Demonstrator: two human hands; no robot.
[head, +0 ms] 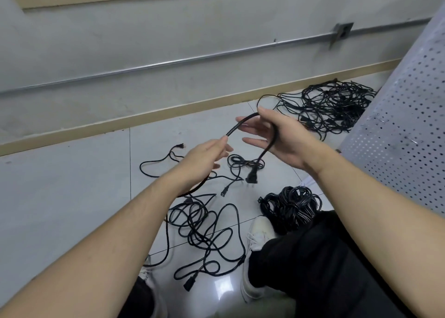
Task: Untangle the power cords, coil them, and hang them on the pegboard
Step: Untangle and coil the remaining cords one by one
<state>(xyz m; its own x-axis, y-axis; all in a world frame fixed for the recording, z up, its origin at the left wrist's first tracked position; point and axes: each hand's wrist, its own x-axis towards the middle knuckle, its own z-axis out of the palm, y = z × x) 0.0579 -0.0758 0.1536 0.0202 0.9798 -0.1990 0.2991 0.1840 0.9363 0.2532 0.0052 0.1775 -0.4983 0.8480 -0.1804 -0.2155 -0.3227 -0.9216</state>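
We see left hand [204,155] pinching the black cord [243,122] | right hand [277,137] apparently open, cord draped over its palm | plug [252,175] dangles below | tangled cords [207,226] near on floor

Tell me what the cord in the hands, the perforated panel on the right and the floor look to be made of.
Cord: black rubber or plastic sheath, matte with a faint sheen; it bends smoothly over the right hand.
Perforated panel: probably sheet metal painted pale grey; regular punched holes, some scuffs.
Floor: glossy light tiles, likely ceramic; thin joint lines and a bright reflection.
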